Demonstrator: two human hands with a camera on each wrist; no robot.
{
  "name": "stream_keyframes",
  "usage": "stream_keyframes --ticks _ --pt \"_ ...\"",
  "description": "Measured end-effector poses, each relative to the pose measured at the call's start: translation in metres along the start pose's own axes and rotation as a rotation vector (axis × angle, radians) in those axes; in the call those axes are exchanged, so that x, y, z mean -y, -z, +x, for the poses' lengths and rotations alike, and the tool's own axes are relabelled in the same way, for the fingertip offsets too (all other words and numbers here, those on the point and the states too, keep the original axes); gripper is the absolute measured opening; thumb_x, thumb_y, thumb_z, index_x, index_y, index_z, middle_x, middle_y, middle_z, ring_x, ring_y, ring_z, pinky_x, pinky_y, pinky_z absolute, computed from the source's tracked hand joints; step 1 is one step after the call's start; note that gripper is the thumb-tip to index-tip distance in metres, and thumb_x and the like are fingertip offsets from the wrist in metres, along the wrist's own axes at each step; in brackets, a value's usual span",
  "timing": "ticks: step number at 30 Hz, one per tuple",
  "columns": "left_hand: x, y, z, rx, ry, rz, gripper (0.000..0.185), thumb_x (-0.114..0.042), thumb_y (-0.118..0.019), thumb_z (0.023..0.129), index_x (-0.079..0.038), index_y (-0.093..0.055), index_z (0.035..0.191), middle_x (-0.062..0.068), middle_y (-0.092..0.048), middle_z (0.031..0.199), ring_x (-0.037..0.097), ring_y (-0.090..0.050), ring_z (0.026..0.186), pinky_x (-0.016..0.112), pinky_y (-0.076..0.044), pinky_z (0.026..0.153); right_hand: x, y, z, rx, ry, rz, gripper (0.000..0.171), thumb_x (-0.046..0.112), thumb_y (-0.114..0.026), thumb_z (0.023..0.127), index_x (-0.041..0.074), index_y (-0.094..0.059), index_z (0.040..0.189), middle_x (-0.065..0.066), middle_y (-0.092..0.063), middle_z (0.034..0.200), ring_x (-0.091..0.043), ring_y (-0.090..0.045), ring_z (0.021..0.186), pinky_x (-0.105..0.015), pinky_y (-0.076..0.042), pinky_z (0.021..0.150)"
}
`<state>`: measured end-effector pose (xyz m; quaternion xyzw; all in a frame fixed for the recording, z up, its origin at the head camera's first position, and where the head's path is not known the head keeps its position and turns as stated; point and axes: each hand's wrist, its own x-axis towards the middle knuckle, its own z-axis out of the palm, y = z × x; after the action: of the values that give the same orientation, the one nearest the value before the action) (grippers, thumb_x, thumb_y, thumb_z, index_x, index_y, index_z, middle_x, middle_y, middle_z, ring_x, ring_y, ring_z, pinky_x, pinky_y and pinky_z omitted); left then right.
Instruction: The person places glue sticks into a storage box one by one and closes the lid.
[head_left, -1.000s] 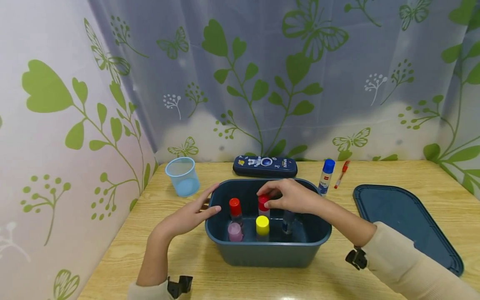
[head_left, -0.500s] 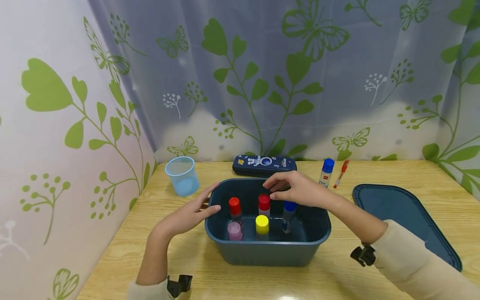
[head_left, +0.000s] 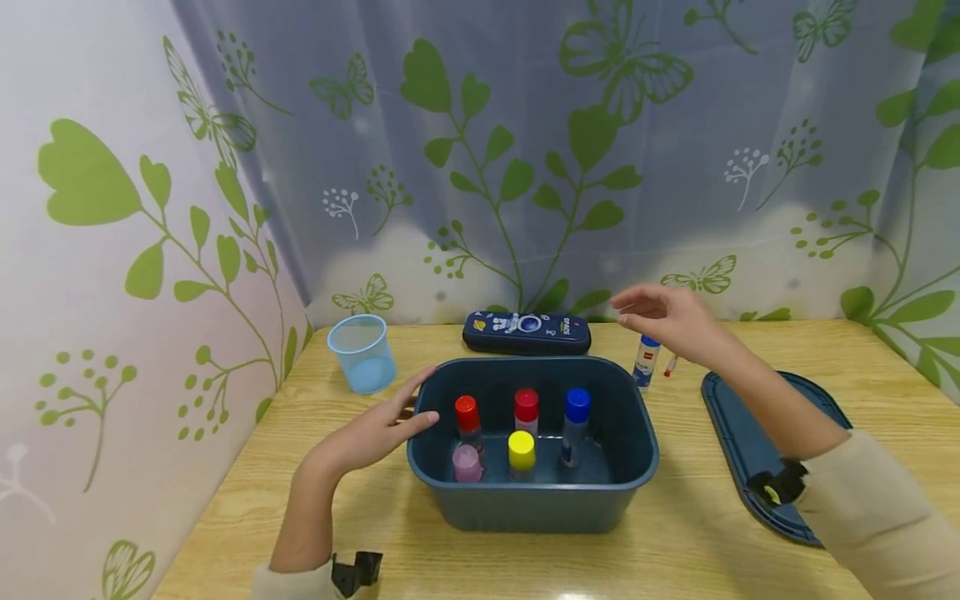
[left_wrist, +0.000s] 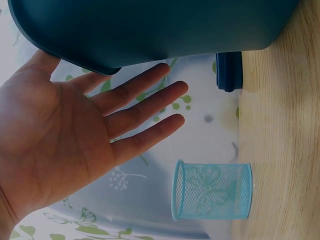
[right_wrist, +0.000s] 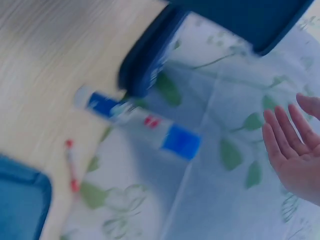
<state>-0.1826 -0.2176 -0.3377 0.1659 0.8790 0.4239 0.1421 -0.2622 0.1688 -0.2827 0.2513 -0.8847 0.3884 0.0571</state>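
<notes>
A dark blue bin (head_left: pixel 532 504) stands mid-table with several upright bottles in it: two red-capped (head_left: pixel 467 407) (head_left: pixel 526 400), one blue-capped (head_left: pixel 577 402), one yellow-capped (head_left: pixel 521 446), one pink-capped (head_left: pixel 467 460). My left hand (head_left: pixel 382 429) lies with straight fingers against the bin's left rim; in the left wrist view its palm (left_wrist: pixel 100 130) is flat beside the bin (left_wrist: pixel 150 30). My right hand (head_left: pixel 652 312) hovers empty, fingers relaxed, just above a blue-capped glue stick (head_left: pixel 645 360). The blurred right wrist view shows that hand (right_wrist: pixel 292 145) and the glue stick (right_wrist: pixel 145 125).
A blue mesh cup (head_left: pixel 362 354) stands back left. A dark blue pencil case (head_left: pixel 527 332) lies behind the bin. A red pen (head_left: pixel 670 365) lies by the glue stick. The bin's lid (head_left: pixel 757 433) lies flat on the right. Curtains close off the left and back.
My right hand let go of the red-capped bottle, rose out of the bin and moved back right to above the glue stick. The left hand stayed put.
</notes>
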Motion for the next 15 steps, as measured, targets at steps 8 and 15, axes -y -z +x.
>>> stream_keyframes --ticks 8,15 --pt "0.001 -0.001 -0.001 0.001 0.003 -0.006 0.067 -0.044 -0.047 0.094 -0.028 -0.011 0.148 0.01 -0.021 0.148 0.033 -0.031 0.127 0.052 -0.032 0.097 -0.048 0.006 -0.006 -0.074 -0.116 -0.075 0.036 0.021 -0.054 0.094 -0.002 -0.055 0.121 -0.025 -0.05 0.122 -0.044 -0.048 0.108 -0.053 -0.042 0.086" --pt "0.001 0.0 0.0 0.0 -0.003 -0.007 0.068 -0.044 -0.047 0.094 -0.027 -0.01 0.149 0.01 -0.02 0.148 0.033 -0.031 0.127 0.052 -0.032 0.097 -0.077 -0.002 -0.008 -0.087 -0.146 -0.04 0.048 0.028 -0.056 0.093 -0.006 -0.049 0.127 -0.028 -0.05 0.122 -0.043 -0.046 0.111 -0.054 -0.04 0.086"
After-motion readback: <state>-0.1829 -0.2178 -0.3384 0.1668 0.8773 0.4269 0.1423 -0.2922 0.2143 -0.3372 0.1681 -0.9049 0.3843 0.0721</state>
